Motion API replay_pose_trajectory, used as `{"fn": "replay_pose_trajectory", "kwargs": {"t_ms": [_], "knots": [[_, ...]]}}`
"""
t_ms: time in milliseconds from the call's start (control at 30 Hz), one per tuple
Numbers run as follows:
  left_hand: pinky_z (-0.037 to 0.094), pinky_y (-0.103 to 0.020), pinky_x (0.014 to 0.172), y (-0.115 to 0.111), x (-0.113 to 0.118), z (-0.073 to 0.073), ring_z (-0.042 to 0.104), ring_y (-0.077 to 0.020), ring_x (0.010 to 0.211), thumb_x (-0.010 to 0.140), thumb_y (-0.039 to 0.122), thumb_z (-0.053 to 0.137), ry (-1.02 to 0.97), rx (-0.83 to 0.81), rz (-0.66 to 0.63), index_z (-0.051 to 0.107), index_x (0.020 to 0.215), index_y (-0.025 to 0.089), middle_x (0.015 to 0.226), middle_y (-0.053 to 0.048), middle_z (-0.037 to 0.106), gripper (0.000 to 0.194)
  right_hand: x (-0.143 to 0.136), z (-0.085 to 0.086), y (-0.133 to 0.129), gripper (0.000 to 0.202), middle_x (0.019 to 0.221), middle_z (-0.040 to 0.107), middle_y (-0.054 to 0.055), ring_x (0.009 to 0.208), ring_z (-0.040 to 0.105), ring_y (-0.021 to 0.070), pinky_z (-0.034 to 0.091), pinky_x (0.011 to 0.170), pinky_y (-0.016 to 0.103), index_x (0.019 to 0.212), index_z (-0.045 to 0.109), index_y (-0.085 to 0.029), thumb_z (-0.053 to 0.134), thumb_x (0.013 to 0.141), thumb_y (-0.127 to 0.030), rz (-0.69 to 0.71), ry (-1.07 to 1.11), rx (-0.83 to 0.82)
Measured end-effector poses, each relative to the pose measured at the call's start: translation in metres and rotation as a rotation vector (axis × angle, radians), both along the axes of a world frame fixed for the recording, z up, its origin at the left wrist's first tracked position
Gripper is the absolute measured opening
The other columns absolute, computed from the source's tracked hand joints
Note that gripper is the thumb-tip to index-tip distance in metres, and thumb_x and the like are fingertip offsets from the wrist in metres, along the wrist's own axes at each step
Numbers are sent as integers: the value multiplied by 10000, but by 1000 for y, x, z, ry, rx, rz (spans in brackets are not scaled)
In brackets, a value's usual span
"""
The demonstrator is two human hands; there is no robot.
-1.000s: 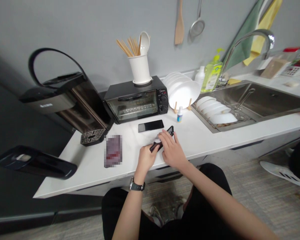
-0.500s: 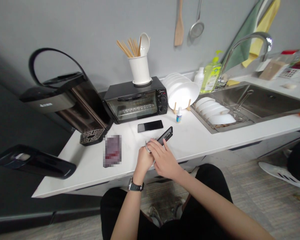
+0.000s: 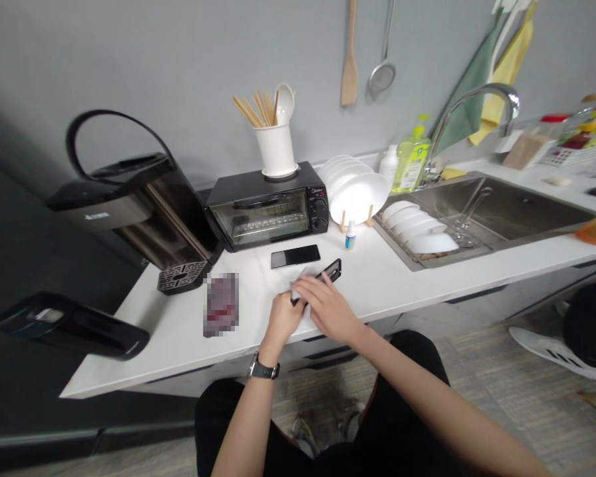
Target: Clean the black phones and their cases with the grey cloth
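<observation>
You get single head view, worn camera, looking forward and down over counter (image 3: pixel 387 278) front edge. Medium range: hands near centre, wall behind, sink (image 3: pixel 506 212) at right end. No second view shares scene.

Lighting even and fairly bright, diffuse from overhead – white countertop (image 3: pixel 407 265) reads near blown-out, w/ soft glare on the faucet (image 3: pixel 477 99) and sink (image 3: pixel 526 212) steel; shadows faint, only short soft ones under the toaster oven (image 3: pixel 265 205) and both hands. Left third noticeably dimmer, black appliance (image 3: pixel 129 199) losing detail. Strong wide-angle distortion – counter edge bows, walls lean at the borders; slight softness overall, corners smeared, one pixelated patch (image 3: pixel 222 305) on the counter.
</observation>
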State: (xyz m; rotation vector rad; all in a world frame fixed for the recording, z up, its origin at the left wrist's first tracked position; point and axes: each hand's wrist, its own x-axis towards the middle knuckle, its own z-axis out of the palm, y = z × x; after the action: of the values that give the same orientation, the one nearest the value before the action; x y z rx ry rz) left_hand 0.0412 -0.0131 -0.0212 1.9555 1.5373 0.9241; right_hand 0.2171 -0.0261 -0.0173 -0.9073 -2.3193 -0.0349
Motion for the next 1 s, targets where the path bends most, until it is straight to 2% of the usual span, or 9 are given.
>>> {"fn": "replay_pose_trajectory", "kwargs": {"t_ms": [67, 200, 267, 367, 500, 633, 767, 867, 1000], "knots": [[511, -260, 690, 1, -1, 7, 710, -193, 749, 859, 111, 575, 20, 16, 3, 764, 857, 151, 813, -82, 785, 193, -9, 1, -3, 628, 1548, 572, 131, 1467, 477, 236, 263, 1294, 541, 1577, 435, -154, 440, 955, -71, 89, -9, 40], [503, -252, 671, 2, 1, 27, 666, -169, 649, 851, 198, 685, 11, 70, 133, 705, 708, 162, 678, -34, 733, 148, 0, 4, 15, 504, 1318, 739, 94, 1225, 668, 202, 499, 1141, 423, 1469, 603, -225, 419, 1022, -83, 1, 209, 164], [515, -238, 707, 3, 6, 36, 681, -163, 703, 850, 293, 751, -131, 161, 179, 721, 784, 161, 754, -27, 757, 151, 9, 8, 27, 464, 1243, 766, 101, 1146, 706, 199, 570, 1030, 371, 1427, 646, -229, 413, 1043, -115, -63, 364, 143], [535, -226, 776, 5, 17, 43, 715, -167, 845, 912, 370, 718, -339, 262, 147, 738, 1016, 165, 944, -48, 790, 231, 16, 13, 37, 357, 1136, 792, 102, 1005, 750, 211, 608, 895, 330, 1315, 711, -192, 460, 1063, -226, -139, 569, 32], [501, -234, 667, 8, 30, 44, 695, -172, 709, 992, 384, 631, -164, 205, 122, 741, 1000, 148, 815, -65, 770, 261, 15, 11, 40, 315, 974, 803, 94, 867, 759, 225, 615, 806, 324, 1146, 760, -153, 492, 1064, -299, -201, 676, -5], [481, -263, 673, 6, 36, 50, 734, -206, 730, 1047, 329, 565, 43, 225, 77, 720, 1147, 163, 898, -103, 794, 249, 15, 14, 38, 347, 1219, 773, 134, 1107, 739, 258, 596, 976, 418, 1301, 716, -193, 464, 1068, -242, -244, 762, 128], [470, -287, 672, 3, 38, 59, 745, -232, 744, 1043, 229, 535, 251, 205, 56, 725, 1062, 155, 912, -128, 793, 204, 18, 34, 39, 430, 1342, 730, 87, 1344, 627, 245, 503, 1152, 503, 1433, 647, -291, 460, 1063, -175, -71, 547, 261], [461, -294, 662, 5, 37, 61, 729, -231, 711, 1021, 168, 531, 356, 192, 72, 718, 907, 145, 847, -135, 780, 220, 26, 50, 47, 458, 1302, 753, 45, 1354, 619, 213, 427, 1223, 531, 1470, 605, -316, 477, 1066, -142, 74, 310, 315], [440, -274, 645, 7, 36, 58, 719, -207, 693, 1047, 238, 543, 318, 233, 65, 707, 881, 163, 813, -108, 774, 246, 45, 61, 63, 433, 1267, 764, 73, 1237, 687, 204, 565, 1086, 419, 1465, 604, -244, 527, 1055, -131, 166, 206, 360]]}}
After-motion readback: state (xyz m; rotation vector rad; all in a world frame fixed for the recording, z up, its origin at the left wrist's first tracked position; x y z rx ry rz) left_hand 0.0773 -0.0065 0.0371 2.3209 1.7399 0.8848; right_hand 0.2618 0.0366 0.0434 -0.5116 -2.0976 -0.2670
